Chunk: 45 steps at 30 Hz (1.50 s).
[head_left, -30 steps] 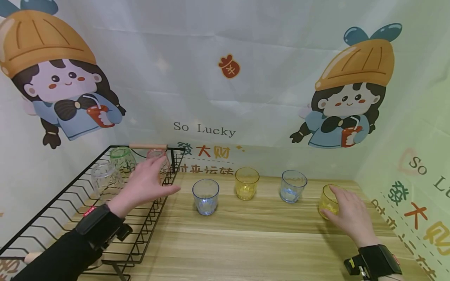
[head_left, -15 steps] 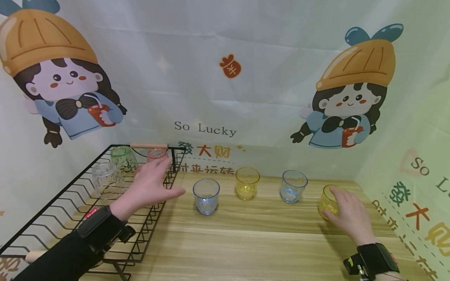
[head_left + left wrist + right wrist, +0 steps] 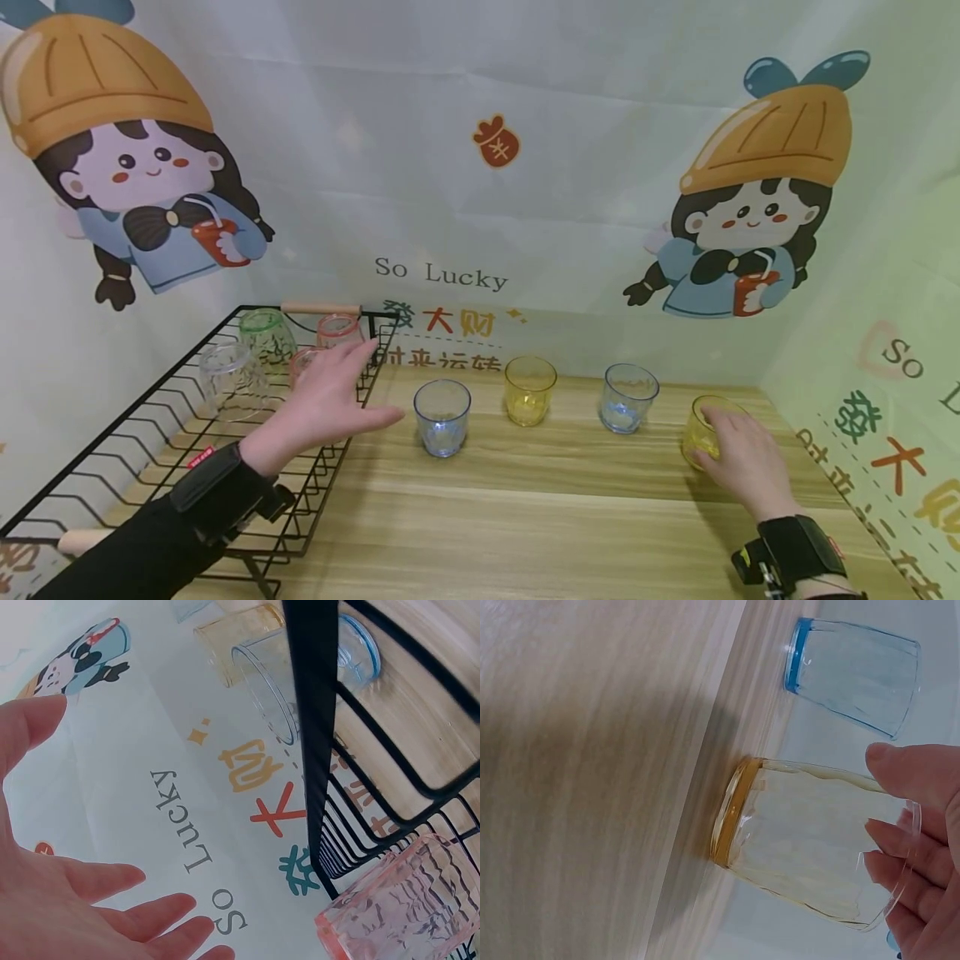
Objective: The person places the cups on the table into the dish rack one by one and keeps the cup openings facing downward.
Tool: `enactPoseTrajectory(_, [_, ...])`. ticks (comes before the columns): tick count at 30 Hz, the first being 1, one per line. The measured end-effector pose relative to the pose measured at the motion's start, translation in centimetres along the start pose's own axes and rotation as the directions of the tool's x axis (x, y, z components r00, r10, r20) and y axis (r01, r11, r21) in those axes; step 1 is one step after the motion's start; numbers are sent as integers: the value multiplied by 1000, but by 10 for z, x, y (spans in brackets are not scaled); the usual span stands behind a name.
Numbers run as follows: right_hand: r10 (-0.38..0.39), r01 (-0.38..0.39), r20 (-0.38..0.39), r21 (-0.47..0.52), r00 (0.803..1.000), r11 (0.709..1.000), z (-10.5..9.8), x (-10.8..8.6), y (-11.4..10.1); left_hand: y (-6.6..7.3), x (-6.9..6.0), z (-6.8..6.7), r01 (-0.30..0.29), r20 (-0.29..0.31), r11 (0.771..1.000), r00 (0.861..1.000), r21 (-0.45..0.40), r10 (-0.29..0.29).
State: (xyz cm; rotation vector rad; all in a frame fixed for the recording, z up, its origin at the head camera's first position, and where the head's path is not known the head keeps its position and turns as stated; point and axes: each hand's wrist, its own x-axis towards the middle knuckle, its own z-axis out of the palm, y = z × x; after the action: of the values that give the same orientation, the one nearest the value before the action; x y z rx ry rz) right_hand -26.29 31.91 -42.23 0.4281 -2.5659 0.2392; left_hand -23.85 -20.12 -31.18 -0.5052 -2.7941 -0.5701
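Observation:
My left hand [image 3: 322, 404] hovers over the right side of the black wire rack [image 3: 318, 500], fingers spread and holding nothing. Its thumb points at a blue glass [image 3: 442, 425] standing upright on the table, with a gap between them. At the right, my right hand [image 3: 750, 462] has its thumb and fingers round the upper part of an upright yellow glass [image 3: 699, 433]. The right wrist view shows that yellow glass [image 3: 810, 840] with its base on the table and fingers behind its rim. Another yellow glass [image 3: 528, 396] and another blue glass [image 3: 626, 404] stand between.
In the rack are a green glass [image 3: 266, 337], a clear glass [image 3: 232, 383] and two red-tinted glasses, one of them [image 3: 337, 329] at the back corner, the other [image 3: 302, 360] partly behind my left hand. A printed cloth [image 3: 570, 208] hangs behind the wooden table [image 3: 525, 542].
My left hand has moved right, off the red-tinted glasses and closer to the left blue glass. My right hand stays round the yellow glass, and the glasses keep their places.

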Motion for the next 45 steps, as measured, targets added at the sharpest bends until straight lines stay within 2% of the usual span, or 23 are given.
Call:
enactPoseTrajectory(10, [25, -22, 72, -43, 997, 999, 2, 2, -1, 4, -1, 3, -23, 12, 1000, 1000, -17, 24])
enactPoseTrajectory(17, [21, -19, 48, -48, 999, 999, 4, 0, 0, 7, -3, 5, -27, 11, 999, 1000, -38, 28])
enactPoseTrajectory(25, [28, -25, 59, -44, 998, 999, 5, 3, 2, 12, -3, 7, -24, 12, 999, 1000, -39, 24])
enactPoseTrajectory(31, [17, -16, 26, -29, 1000, 999, 7, 0, 3, 16, -4, 10, -30, 11, 998, 999, -48, 31])
enactPoseTrajectory(45, [36, -36, -70, -11, 997, 999, 6, -8, -1, 27, -3, 10, -104, -21, 994, 994, -39, 103])
